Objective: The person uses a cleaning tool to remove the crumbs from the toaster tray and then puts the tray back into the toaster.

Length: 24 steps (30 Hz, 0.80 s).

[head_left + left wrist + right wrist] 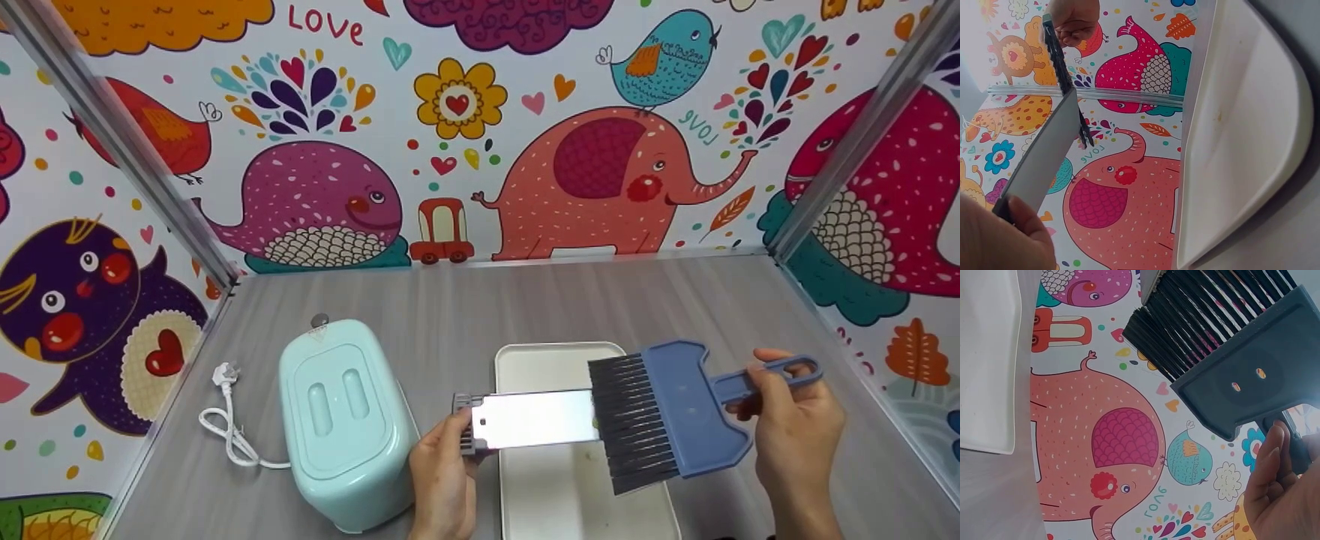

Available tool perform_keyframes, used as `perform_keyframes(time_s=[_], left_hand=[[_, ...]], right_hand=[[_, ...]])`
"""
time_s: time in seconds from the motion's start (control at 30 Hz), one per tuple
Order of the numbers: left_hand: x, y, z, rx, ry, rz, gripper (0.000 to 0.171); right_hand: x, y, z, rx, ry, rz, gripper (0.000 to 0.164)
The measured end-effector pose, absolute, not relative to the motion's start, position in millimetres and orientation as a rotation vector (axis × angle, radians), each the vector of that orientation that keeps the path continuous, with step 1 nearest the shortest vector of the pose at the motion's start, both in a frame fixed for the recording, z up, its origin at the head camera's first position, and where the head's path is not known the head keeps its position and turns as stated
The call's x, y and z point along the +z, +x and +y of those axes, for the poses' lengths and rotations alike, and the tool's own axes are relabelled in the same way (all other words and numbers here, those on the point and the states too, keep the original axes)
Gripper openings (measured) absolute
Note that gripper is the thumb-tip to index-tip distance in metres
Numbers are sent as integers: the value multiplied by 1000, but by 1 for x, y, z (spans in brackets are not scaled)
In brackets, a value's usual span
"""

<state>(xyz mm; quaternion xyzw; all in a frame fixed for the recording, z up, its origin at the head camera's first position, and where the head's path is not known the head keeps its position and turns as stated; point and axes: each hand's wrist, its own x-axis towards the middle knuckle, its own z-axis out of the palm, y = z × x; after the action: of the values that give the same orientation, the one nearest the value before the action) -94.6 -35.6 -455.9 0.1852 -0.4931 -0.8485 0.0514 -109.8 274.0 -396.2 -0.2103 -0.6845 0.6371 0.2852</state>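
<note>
My left hand (442, 476) grips the grey plastic end of a flat, shiny metal crumb tray (536, 420), thumb on top. By its handle, my right hand (799, 427) holds a blue brush (686, 409) with long black bristles. The bristle tips meet the crumb tray's far end in the head view. Both things are held above a white tray (517, 510), which bears small specks. In the left wrist view the crumb tray (1044, 149) appears almost edge-on, its tip close to the bristles. The right wrist view shows fingers curled around the brush handle (1286, 433).
A mint-green toaster (349, 420) with two long oval marks on top stands left of the white tray. Its white cord and plug (225, 375) lie on the grey wood-look table (450, 315). Cartoon-printed walls (480, 165) enclose the back and sides.
</note>
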Motion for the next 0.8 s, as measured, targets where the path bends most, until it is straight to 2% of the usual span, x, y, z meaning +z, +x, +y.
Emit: perform_keyframes(time_s=[0.8], left_hand=[[-456, -94, -35, -2584, 576, -1495, 29]], right_hand=[[-394, -106, 267, 1842, -542, -1628, 10]])
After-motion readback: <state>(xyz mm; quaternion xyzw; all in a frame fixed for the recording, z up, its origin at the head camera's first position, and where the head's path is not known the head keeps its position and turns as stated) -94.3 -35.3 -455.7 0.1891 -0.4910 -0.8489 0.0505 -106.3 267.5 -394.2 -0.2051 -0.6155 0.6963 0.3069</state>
